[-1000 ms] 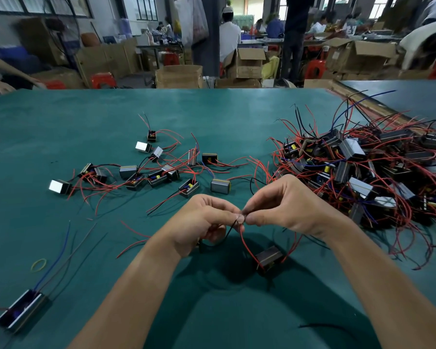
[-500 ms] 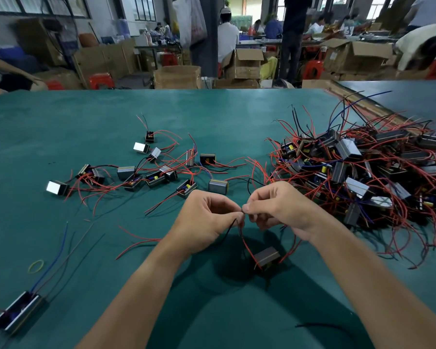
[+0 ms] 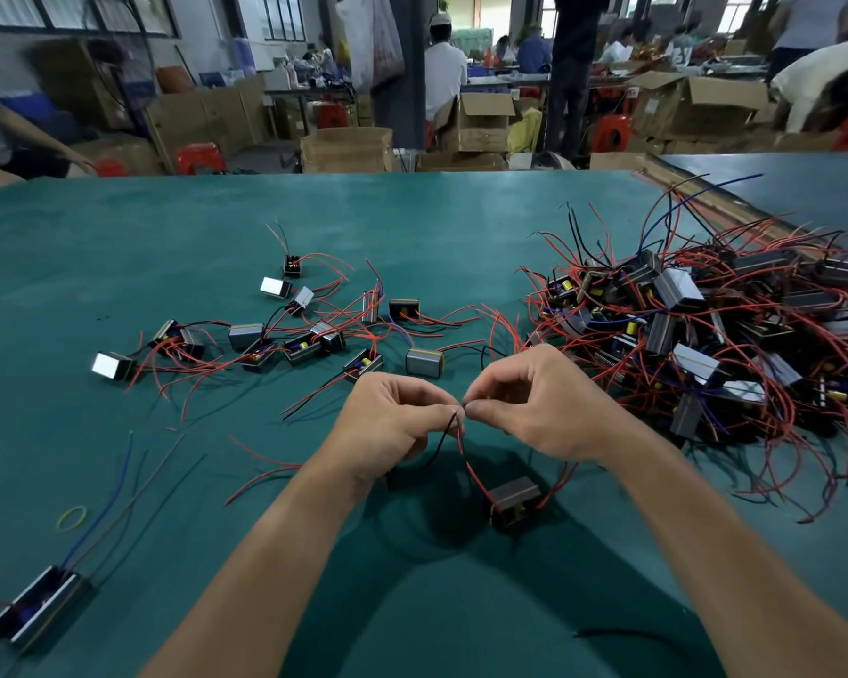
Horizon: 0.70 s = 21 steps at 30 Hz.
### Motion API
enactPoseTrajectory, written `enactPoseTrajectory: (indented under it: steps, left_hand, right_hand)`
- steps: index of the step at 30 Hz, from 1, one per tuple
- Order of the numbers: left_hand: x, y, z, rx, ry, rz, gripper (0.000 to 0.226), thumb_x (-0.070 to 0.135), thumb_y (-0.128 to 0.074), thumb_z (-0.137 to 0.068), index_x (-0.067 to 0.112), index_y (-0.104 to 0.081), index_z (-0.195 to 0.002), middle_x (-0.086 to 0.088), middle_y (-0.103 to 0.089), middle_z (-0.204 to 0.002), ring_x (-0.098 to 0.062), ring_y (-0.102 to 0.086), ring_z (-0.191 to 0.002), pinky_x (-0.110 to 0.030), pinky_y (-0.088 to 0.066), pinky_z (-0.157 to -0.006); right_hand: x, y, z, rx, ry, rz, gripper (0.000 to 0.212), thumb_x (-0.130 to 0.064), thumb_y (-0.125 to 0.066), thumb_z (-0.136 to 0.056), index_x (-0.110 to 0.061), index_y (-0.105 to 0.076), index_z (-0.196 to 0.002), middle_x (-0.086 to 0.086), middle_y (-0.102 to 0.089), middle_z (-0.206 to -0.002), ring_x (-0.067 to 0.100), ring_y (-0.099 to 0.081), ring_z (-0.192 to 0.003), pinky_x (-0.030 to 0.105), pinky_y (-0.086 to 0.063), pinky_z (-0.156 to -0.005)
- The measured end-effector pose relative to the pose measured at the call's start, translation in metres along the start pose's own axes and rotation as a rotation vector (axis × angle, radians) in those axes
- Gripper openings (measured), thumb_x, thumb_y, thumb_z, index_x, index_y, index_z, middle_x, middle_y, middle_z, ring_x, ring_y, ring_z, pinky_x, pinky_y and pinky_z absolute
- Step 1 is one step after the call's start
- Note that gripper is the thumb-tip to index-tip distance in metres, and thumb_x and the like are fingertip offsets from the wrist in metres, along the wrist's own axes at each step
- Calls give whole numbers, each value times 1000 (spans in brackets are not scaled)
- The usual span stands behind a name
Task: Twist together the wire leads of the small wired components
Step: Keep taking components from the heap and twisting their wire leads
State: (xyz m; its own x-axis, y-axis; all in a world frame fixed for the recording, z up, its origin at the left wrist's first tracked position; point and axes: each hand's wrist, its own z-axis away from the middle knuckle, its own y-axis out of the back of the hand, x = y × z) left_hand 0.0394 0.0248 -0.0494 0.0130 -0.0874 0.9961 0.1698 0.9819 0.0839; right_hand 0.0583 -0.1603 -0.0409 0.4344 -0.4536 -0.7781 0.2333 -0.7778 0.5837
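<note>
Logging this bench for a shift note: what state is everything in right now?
Left hand: pinching the lead ends.
Right hand: pinching the same ends.
Red and black wire leads: held together at their tips, between both hands.
Small dark boxy component: below the hands, red lead running up.
Tangled pile of wired components: heaped at right, untouched.
Scattered wired components: lying apart at left-centre.

Bench: wide teal-green surface filling the near view.
Rubber band: yellow loop — lying flat on the bench, near left.
Cardboard boxes: brown, some open, on the floor beyond the bench.
Stool: red plastic, among the boxes.
Background: person in white shirt, seen from behind — white bag hanging nearby.
</note>
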Motion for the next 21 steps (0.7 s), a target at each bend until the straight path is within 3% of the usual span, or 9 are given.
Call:
enactPoseTrajectory:
  steps: [4, 7, 11, 14, 21]
  left_hand:
    - [-4, -6, 5, 66, -326, -511, 14, 6, -73, -77, 17, -76, -68, 15, -60, -49, 1, -39, -39, -12, -30, -43]
    - [-7, -9, 6, 63, -401, -546, 13, 9, -74, -78, 19, -76, -70, 19, -56, -46, -1, -36, -37, -11, -29, -41]
    - [-3, -5, 0, 26, -203, -279, 17, 0, -70, -81, 12, -73, -69, 1, -68, -60, -4, -45, -43, -17, -37, -46]
    - [2, -1, 1, -32, -41, -85, 16, -3, -69, -82, 6, -71, -69, -20, -63, -68, -9, -34, -40, -15, -27, -40]
    - [7, 5, 4, -172, 149, 89, 22, 0, -65, -82, 12, -72, -64, -10, -65, -65, -9, -33, -40, -16, -21, -41]
  right_hand:
    - [-2, 1, -1, -86, -173, 32, 20, -11, -76, -82, -16, -69, -63, -6, -59, -52, 6, -48, -50, 23, -39, -50]
    - [-1, 5, 2, -116, -316, -135, 21, -5, -71, -84, -12, -68, -64, 0, -60, -56, 10, -52, -51, 22, -40, -47]
    - [-2, 4, 3, -51, -192, -218, 17, 0, -72, -83, -12, -70, -71, -1, -62, -60, 11, -52, -54, 23, -43, -50]
    - [-2, 5, 3, -32, -94, -245, 17, 2, -75, -80, -13, -73, -75, 2, -65, -64, 13, -53, -59, 30, -44, -57]
    - [-3, 11, 4, -87, 16, -227, 28, 5, -78, -75, -22, -78, -73, -1, -76, -74, 3, -66, -65, 16, -52, -65]
